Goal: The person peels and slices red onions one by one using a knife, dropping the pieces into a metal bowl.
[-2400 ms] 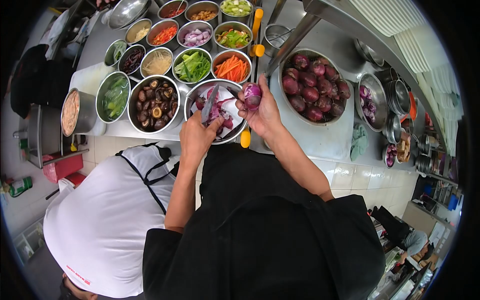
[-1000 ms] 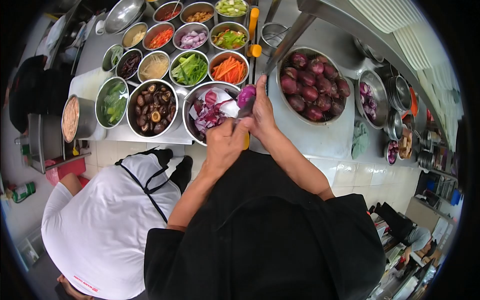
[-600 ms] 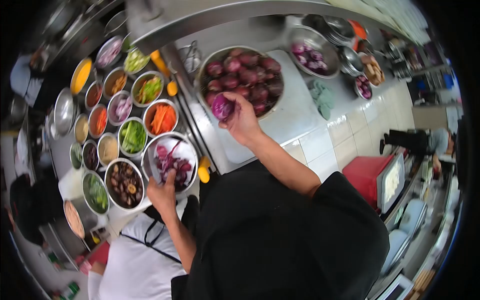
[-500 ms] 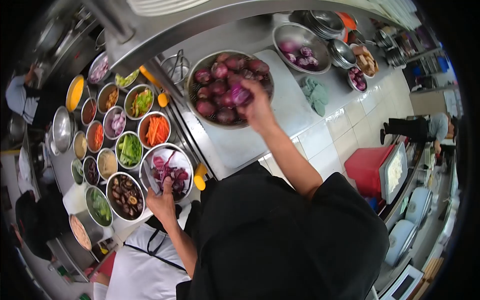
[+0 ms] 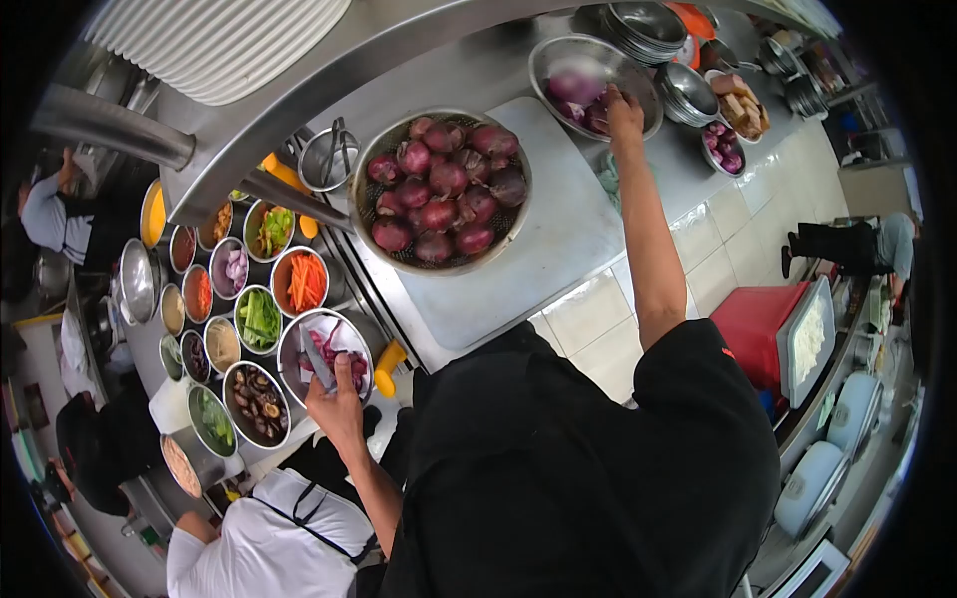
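Observation:
My left hand (image 5: 339, 409) is closed on a knife (image 5: 318, 362), its blade over a metal bowl (image 5: 366, 344) of purple onion skins (image 5: 349, 371). At the far right of the counter, my right hand (image 5: 623, 112) reaches over the edge of a wide metal bowl (image 5: 645, 78). Its fingers look loosely apart and point down beside purple onions (image 5: 575, 88) in that bowl; the fingertips are partly hidden. Between my hands, a perforated metal bowl (image 5: 525, 204) of unpeeled red onions (image 5: 449, 179) rests on a white board (image 5: 573, 214).
Bowls of carrot strips (image 5: 305, 282), greens (image 5: 259, 319) and mushrooms (image 5: 257, 401) stand at left. A metal shelf (image 5: 349, 85) with white plates (image 5: 219, 45) crosses above. A co-worker in a white shirt (image 5: 264, 543) is at lower left. Stacked bowls (image 5: 688, 95) stand beyond my right hand.
My right hand has carried a purple onion from beside my left hand, over the unpeeled onions, to the wide bowl, and its fingers have loosened. My left hand keeps the knife. The view has turned right.

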The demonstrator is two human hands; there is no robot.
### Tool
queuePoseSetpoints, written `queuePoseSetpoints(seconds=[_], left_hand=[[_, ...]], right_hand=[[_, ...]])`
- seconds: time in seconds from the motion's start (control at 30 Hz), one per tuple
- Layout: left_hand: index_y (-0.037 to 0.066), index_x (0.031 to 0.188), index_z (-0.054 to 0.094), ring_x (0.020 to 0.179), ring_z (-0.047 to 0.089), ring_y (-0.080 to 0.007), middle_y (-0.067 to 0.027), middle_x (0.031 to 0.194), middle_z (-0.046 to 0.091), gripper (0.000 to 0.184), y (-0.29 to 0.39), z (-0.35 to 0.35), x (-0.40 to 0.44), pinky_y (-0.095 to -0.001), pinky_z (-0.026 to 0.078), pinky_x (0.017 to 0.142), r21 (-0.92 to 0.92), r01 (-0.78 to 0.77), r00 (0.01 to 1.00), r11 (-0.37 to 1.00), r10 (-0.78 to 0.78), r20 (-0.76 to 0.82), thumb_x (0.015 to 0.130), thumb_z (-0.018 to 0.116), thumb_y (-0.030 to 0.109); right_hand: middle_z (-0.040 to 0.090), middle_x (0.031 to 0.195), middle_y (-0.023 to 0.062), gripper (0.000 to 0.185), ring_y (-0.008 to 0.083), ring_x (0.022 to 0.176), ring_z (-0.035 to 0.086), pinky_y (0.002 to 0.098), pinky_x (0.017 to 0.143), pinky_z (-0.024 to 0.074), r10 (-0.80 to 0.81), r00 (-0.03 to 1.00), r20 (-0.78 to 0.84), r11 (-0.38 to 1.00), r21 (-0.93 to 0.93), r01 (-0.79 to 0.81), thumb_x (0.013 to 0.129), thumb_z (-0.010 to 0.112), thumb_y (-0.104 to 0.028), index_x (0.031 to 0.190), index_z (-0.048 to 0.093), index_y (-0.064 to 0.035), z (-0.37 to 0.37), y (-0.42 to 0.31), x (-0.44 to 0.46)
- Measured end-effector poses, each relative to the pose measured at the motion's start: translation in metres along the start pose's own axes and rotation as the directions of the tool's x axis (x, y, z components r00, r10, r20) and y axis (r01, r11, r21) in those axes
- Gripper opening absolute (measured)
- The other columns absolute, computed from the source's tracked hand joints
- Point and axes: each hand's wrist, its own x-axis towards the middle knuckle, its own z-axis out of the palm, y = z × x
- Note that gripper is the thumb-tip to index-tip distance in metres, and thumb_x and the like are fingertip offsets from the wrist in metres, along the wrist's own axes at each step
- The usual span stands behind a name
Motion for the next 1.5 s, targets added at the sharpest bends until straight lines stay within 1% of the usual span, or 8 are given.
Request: queuePoseSetpoints(seconds=[0.37, 0.6, 0.8, 0.9, 1.03, 1.2, 1.37, 1.5], left_hand=[[-0.006, 0.093, 0.067, 0.069, 0.055, -0.0116, -0.0072, 0.074, 0.065, 0.035, -0.012, 0.012, -0.017, -0.0294, 0.047, 0.065, 0.003, -0.019, 0.994, 1.0, 0.02, -0.107, 0.089, 0.07, 0.028], [-0.007, 0.095, 0.066, 0.069, 0.056, -0.0137, -0.0099, 0.075, 0.067, 0.038, -0.012, 0.015, -0.019, -0.031, 0.047, 0.066, -0.038, 0.027, 0.995, 0.999, -0.03, -0.091, 0.088, 0.071, 0.03], [-0.008, 0.095, 0.066, 0.069, 0.056, -0.0117, -0.0075, 0.077, 0.067, 0.037, -0.017, 0.014, -0.009, -0.0292, 0.047, 0.066, -0.068, -0.005, 0.999, 0.998, 0.001, -0.05, 0.09, 0.069, 0.029], [-0.006, 0.093, 0.066, 0.068, 0.056, -0.011, -0.0066, 0.076, 0.067, 0.036, 0.003, 0.005, -0.008, -0.0286, 0.047, 0.066, -0.171, 0.013, 1.0, 0.985, -0.016, -0.016, 0.091, 0.068, 0.03], [-0.005, 0.087, 0.066, 0.066, 0.054, -0.0098, -0.0037, 0.071, 0.064, 0.034, 0.017, -0.004, -0.003, -0.0265, 0.044, 0.063, -0.186, -0.05, 0.998, 0.981, 0.058, 0.036, 0.089, 0.07, 0.029], [-0.001, 0.08, 0.065, 0.056, 0.049, -0.0074, -0.0017, 0.061, 0.059, 0.036, 0.033, -0.003, -0.002, -0.0267, 0.041, 0.052, -0.204, -0.166, 0.977, 0.965, 0.188, 0.097, 0.081, 0.078, 0.032], [-0.004, 0.068, 0.058, 0.047, 0.047, -0.0151, -0.0095, 0.052, 0.053, 0.057, 0.031, -0.002, 0.004, -0.0337, 0.041, 0.047, -0.222, -0.245, 0.96, 0.944, 0.269, 0.081, 0.068, 0.083, 0.048], [-0.004, 0.07, 0.059, 0.048, 0.048, -0.0136, -0.0078, 0.053, 0.054, 0.063, 0.033, -0.018, 0.007, -0.0305, 0.041, 0.047, -0.158, -0.275, 0.95, 0.948, 0.294, 0.11, 0.062, 0.085, 0.053]], right_hand=[[0.064, 0.116, 0.0113, 0.042, 0.0235, 0.099, 0.06, 0.0326, 0.084, 0.0476, -0.415, 0.539, 0.733, 0.66, -0.165, 0.733, 0.072, 0.072, -0.013, 0.113, 0.064, -0.0076, 0.03, -0.026, -0.085], [0.063, 0.117, 0.0078, 0.064, 0.0212, 0.096, 0.058, 0.0322, 0.078, 0.05, -0.281, 0.307, 0.909, 0.393, -0.183, 0.901, 0.067, 0.076, -0.016, 0.128, 0.056, -0.0162, 0.055, -0.009, -0.081], [0.065, 0.113, 0.008, 0.055, 0.0193, 0.084, 0.06, 0.0304, 0.074, 0.0492, -0.232, 0.381, 0.895, 0.747, -0.087, 0.659, 0.078, 0.075, -0.024, 0.127, 0.055, -0.0093, 0.054, -0.005, -0.067], [0.066, 0.095, 0.0044, 0.042, 0.0131, 0.073, 0.058, 0.0234, 0.061, 0.0462, -0.111, 0.481, 0.87, 0.993, 0.117, 0.017, 0.085, 0.068, -0.029, 0.12, 0.059, -0.0053, 0.043, -0.02, -0.082], [0.064, 0.099, 0.0118, 0.057, 0.0169, 0.076, 0.059, 0.0229, 0.054, 0.0431, 0.022, 0.281, 0.96, 0.812, 0.146, -0.565, 0.093, 0.045, -0.05, 0.121, 0.055, -0.0006, 0.045, -0.023, -0.134], [0.063, 0.094, 0.018, 0.071, 0.0185, 0.059, 0.056, 0.0231, 0.042, 0.0387, -0.135, -0.019, 0.991, 0.673, 0.078, -0.736, 0.093, 0.034, -0.061, 0.111, 0.054, 0.0038, 0.082, -0.022, -0.238], [0.062, 0.087, 0.0073, 0.053, 0.0101, 0.054, 0.05, 0.0218, 0.042, 0.0325, -0.062, -0.045, 0.997, 0.725, 0.014, -0.688, 0.097, 0.037, -0.047, 0.108, 0.059, 0.0, 0.109, -0.011, -0.319], [0.063, 0.098, 0.0069, 0.041, 0.0138, 0.079, 0.062, 0.027, 0.065, 0.0517, 0.043, 0.057, 0.997, 0.741, 0.007, -0.672, 0.098, 0.04, -0.037, 0.11, 0.057, -0.0014, 0.114, 0.004, -0.358]])
